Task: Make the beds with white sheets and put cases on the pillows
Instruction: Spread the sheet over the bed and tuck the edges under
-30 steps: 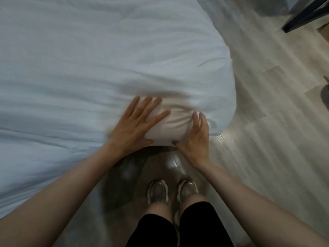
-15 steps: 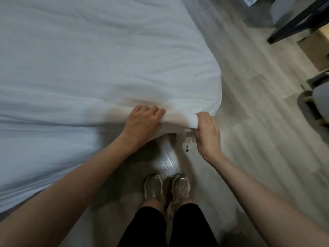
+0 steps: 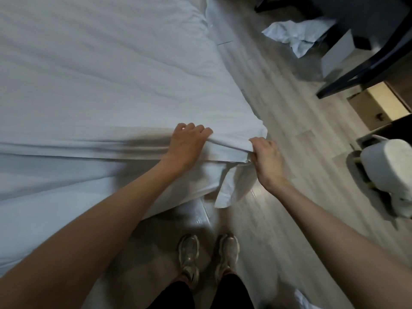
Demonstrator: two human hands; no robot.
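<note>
A white sheet [image 3: 107, 81] covers the bed and fills the left and upper part of the view. At the bed's near right corner the sheet's edge is bunched into a fold. My left hand [image 3: 186, 144] grips that fold with curled fingers. My right hand [image 3: 266, 158] pinches the same edge a little further right, at the corner. A loose flap of the sheet [image 3: 231, 186] hangs down below my right hand toward the floor.
Grey wood-look floor [image 3: 278, 103] runs along the bed's right side. Crumpled white linen [image 3: 296, 33] lies on the floor at the top right near dark furniture legs [image 3: 347, 79]. A white pillow-like bundle [image 3: 392, 166] sits at the right edge. My shoes [image 3: 207, 257] stand just below the corner.
My hands went from lying flat on the corner to gripping the sheet's edge and lifting it off the corner. The view swung, showing more floor and furniture on the right.
</note>
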